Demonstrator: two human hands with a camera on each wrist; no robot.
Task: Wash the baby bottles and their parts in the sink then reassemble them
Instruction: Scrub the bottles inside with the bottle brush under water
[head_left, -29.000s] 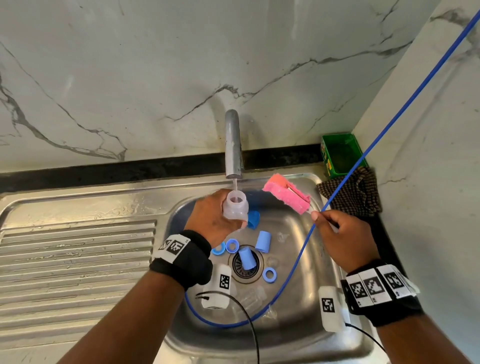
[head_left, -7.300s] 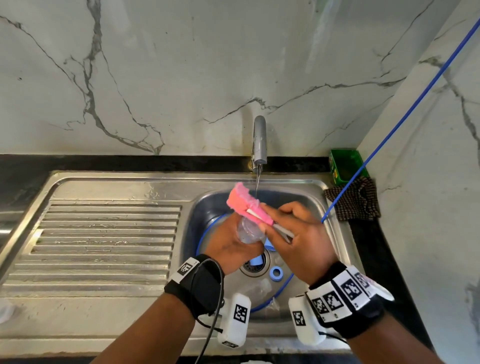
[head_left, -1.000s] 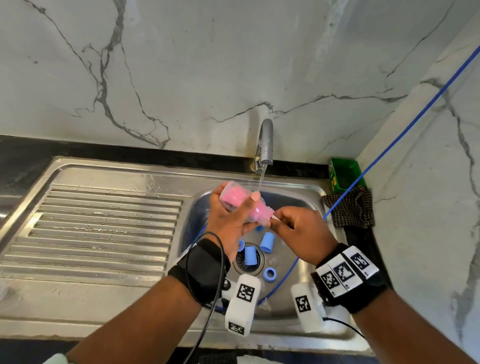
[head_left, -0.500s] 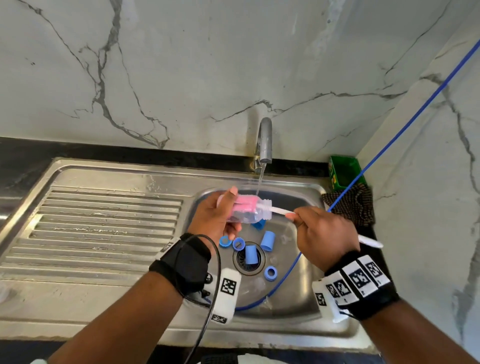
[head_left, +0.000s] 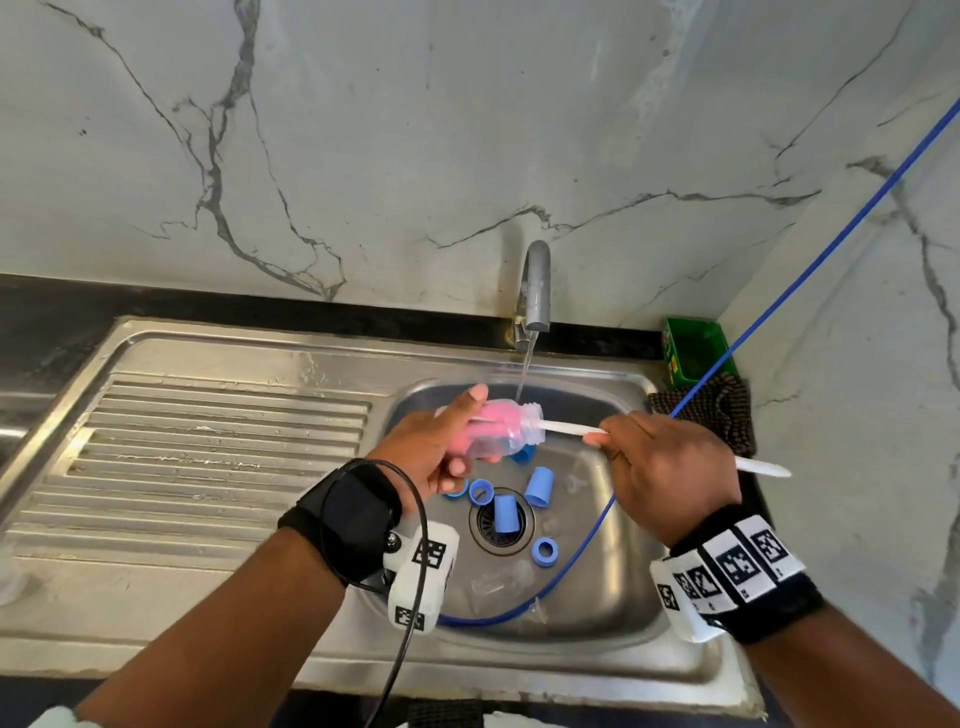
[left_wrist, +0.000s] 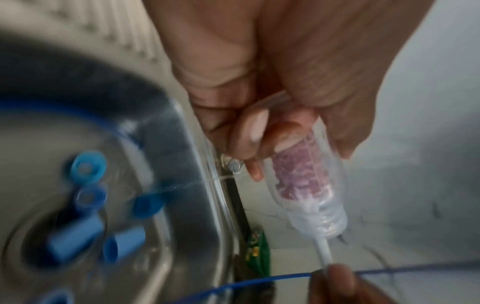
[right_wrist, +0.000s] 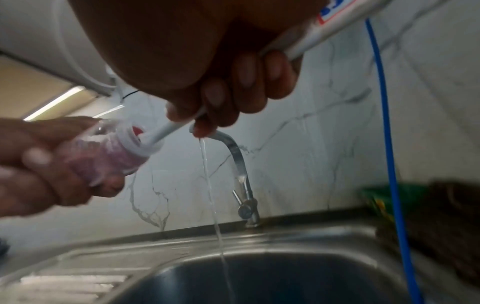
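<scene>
My left hand (head_left: 441, 447) grips a clear baby bottle (head_left: 506, 431) lying on its side over the sink basin (head_left: 613, 587), mouth to the right. A pink sponge brush head (left_wrist: 298, 174) sits inside the bottle (left_wrist: 309, 185). My right hand (head_left: 660, 467) holds the brush's white handle (head_left: 566, 427), which runs out of the bottle (right_wrist: 124, 148) mouth and past my wrist. Water runs from the tap (head_left: 537, 283) just behind the bottle neck. Several blue caps and rings (head_left: 540, 486) lie around the drain (head_left: 501, 519). More clear parts (head_left: 501, 577) lie near the basin's front.
A ribbed steel draining board (head_left: 208, 457) lies to the left. A green box (head_left: 693, 353) and a dark checked cloth (head_left: 722, 415) sit at the back right corner. A blue cable (head_left: 582, 545) loops through the basin and up to the right. Marble walls stand behind and right.
Over the last second my left hand turned the bottle flat, mouth rightward, and my right hand drew back to the right, leaving more of the white handle showing.
</scene>
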